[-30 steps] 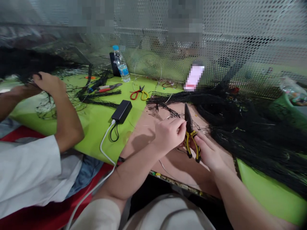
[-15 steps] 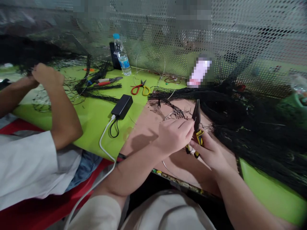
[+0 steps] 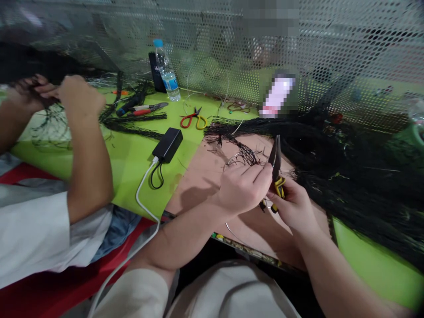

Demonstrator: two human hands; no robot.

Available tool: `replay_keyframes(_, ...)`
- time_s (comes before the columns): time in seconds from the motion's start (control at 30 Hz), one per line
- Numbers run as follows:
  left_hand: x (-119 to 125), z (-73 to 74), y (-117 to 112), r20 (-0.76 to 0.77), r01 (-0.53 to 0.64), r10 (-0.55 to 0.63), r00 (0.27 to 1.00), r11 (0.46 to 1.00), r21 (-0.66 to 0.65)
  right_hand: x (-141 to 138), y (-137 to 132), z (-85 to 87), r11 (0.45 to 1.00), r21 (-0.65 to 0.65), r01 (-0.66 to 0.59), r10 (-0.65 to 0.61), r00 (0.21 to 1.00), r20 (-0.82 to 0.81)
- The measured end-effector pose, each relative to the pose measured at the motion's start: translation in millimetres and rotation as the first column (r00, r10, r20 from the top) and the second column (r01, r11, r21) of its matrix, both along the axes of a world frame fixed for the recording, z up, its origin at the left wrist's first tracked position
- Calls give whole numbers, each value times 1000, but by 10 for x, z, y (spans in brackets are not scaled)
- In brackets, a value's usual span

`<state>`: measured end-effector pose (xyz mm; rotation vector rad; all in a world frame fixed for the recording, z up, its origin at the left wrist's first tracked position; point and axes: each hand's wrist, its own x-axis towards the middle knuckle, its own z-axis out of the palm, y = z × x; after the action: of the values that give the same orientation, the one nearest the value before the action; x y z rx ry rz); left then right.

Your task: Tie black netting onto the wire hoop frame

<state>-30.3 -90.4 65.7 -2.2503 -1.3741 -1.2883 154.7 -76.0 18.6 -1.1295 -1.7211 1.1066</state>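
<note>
My right hand (image 3: 294,205) is wrapped round the yellow-and-black handles of long-nose pliers (image 3: 275,157), whose dark jaws point up and away from me. Against the side of the jaws, my left hand (image 3: 245,187) is closed in a pinch on a thin silvery wire (image 3: 234,157). The wire curves out behind my knuckles, and a loose length of it shows below my forearm. My fingers hide where wire and jaws meet. Just beyond my hands, a bundle of black strands (image 3: 243,150) lies on the pinkish board (image 3: 195,176).
A heap of black fibre (image 3: 361,190) fills the right side. Red-and-yellow scissors (image 3: 195,119), a black box (image 3: 168,145) with a white cable, other pliers (image 3: 145,109) and a water bottle (image 3: 168,77) stand or lie left of centre. At far left a co-worker's hands (image 3: 79,97) handle black strands.
The pliers and both my hands have shifted slightly to the right, with the pliers tilted a little more. The co-worker's hands have moved right and apart.
</note>
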Motion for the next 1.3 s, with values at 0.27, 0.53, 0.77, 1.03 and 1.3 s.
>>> replay_keyframes(0.27,-660,416,117,31,-44,47,998,997,-66,-17,-29,1,997,9,72,-72,997,24)
replay_keyframes(0.53,176,-331,88,-5,-12,12,1000,991,-136,-31,-61,16,991,74,113,-114,993,14)
replay_keyframes(0.77,86,-141,107,125,-38,42,991,999,-35,20,-39,-57,970,235,65,-105,982,160)
replay_keyframes(1.03,120,-158,122,174,-5,9,985,1000,-24,10,-37,26,963,270,-17,-57,963,263)
replay_keyframes(1.3,131,-142,106,155,37,-31,987,999,-33,32,-61,83,989,145,-14,-8,988,152)
